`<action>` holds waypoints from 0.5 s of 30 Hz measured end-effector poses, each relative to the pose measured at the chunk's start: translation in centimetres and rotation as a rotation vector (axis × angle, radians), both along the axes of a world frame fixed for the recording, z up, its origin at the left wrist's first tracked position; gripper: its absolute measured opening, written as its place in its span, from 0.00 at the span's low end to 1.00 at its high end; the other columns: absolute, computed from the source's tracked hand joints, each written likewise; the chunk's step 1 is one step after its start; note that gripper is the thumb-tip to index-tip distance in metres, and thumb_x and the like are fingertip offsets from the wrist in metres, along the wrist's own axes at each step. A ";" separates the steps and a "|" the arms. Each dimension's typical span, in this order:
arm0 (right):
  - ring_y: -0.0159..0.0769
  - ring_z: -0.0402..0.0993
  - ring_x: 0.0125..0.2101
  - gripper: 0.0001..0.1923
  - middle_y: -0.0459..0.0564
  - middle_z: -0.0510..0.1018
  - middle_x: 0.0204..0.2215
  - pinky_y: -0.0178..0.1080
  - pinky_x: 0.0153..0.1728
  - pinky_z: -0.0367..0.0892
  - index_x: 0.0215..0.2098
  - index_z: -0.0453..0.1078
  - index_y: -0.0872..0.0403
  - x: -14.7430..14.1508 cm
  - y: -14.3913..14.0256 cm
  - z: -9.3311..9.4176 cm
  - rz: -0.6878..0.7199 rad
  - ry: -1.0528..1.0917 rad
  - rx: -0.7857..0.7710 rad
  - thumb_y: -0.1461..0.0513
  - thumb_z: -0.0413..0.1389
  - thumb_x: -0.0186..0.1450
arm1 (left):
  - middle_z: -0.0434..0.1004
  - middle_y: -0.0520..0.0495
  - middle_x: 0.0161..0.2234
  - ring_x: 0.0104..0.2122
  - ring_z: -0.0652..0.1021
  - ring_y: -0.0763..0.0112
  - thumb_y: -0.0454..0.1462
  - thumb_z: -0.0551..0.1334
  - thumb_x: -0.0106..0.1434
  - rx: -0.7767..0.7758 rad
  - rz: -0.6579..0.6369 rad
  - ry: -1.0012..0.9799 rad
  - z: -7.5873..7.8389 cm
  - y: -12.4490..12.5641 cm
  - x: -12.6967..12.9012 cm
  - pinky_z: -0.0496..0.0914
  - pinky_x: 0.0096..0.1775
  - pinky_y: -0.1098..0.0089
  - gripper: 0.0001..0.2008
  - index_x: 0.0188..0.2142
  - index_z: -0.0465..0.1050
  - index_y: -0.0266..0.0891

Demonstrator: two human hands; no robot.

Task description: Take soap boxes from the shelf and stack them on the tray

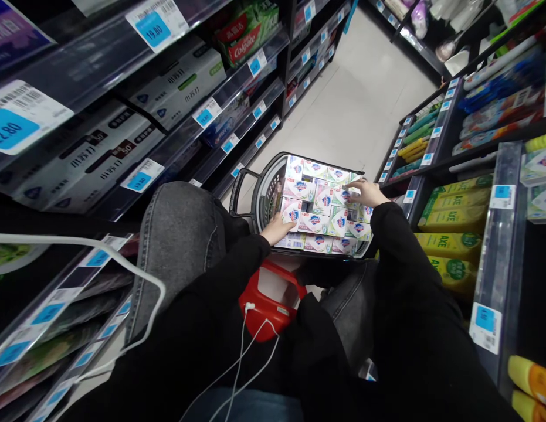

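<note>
A black shopping basket stands in the aisle between my knees, packed with several small white soap boxes bearing a blue and red shield mark. Some boxes lie flat and others are turned on end. My left hand rests at the near left of the pile, its outstretched fingers touching a soap box with pink print. On the far right of the pile, my right hand reaches over the boxes with its fingers extended and apart, touching their tops. Neither hand has a box lifted.
A red plastic frame with a handle and white cords sits below the basket. Toothpaste shelves run close along the left. Yellow AXE packs fill the right shelf. Grey floor stretches ahead. A white cable hangs at left.
</note>
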State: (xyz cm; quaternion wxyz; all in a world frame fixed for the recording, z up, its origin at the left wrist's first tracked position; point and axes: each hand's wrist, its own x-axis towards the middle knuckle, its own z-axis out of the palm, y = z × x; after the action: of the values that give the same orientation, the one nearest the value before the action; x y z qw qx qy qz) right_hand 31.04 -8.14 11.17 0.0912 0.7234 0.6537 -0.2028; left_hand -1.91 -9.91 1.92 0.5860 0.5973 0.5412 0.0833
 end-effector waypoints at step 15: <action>0.58 0.60 0.57 0.23 0.72 0.63 0.54 0.58 0.58 0.55 0.56 0.64 0.60 13.5 -13.5 17.7 -0.921 -0.774 1.036 0.58 0.49 0.66 | 0.78 0.42 0.50 0.54 0.74 0.56 0.44 0.61 0.52 0.012 0.017 0.021 0.1 1.2 0.0 0.67 0.56 0.63 0.27 0.51 0.71 0.35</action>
State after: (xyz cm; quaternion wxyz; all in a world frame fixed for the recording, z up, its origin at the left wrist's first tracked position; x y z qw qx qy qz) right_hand 44.59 -21.65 28.91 -0.1294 0.8905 0.2218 0.3757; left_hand -1.93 -8.67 2.02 0.5758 0.5971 0.5520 0.0852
